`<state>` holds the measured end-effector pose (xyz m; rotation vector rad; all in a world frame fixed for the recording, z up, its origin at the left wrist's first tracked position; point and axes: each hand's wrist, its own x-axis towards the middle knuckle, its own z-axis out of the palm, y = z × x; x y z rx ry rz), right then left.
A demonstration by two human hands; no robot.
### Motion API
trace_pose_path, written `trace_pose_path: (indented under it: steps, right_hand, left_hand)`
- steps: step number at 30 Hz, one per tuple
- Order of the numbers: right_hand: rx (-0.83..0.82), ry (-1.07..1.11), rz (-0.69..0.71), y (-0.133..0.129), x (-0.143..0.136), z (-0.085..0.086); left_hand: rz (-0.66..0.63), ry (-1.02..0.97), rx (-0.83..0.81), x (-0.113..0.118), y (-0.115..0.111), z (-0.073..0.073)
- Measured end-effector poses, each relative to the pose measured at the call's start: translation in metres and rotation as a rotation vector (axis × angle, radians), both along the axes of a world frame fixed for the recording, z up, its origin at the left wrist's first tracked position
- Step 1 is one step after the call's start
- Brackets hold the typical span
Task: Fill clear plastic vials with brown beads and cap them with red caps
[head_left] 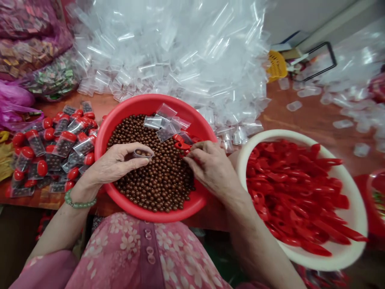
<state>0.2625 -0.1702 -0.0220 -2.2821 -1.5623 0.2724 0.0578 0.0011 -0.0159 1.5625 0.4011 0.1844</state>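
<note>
Head cam: L hand (118,161) grip snug on tube (144,153); R hand (212,165) at red pcs (181,145), grip unclear.

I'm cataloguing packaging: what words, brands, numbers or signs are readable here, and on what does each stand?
Readable text: none.
Wrapped pieces at upper left: too small and blurred to read any print.
Clear container in the left hand: no lettering visible.
Red-capped containers: no lettering legible.
Red basin and white tub: no lettering visible.

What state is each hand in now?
Left hand: closed, holding a clear tube with brown balls inside.
Right hand: at red plastic pieces; grip cannot be told.
</note>
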Motion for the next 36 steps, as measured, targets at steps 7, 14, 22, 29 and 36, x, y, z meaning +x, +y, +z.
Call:
trace_pose_path:
  steps: [7, 14, 22, 29, 36]
  right_hand:
    - [0.292, 1.223, -0.179, 0.011, -0.017, 0.009]
    - [0.31, 1.585, -0.273, 0.025, -0.03, 0.013]
    - [0.214, 1.722, -0.292, 0.03, -0.046, 0.005]
    - [0.282, 1.352, -0.104, 0.019, -0.059, 0.006]
    - [0.437, 0.948, -0.099, 0.009, -0.059, 0.006]
  left_hand:
    - [0.154, -0.014, -0.277, 0.003, -0.019, 0.006]
    - [0.309, -0.03, -0.331, 0.013, -0.042, 0.011]
    - [0.376, -0.049, -0.184, 0.021, -0.043, 0.007]
    - [0.436, -0.027, -0.147, 0.017, -0.038, 0.008]
    - [0.53, -0.11, -0.325, 0.015, -0.035, 0.002]
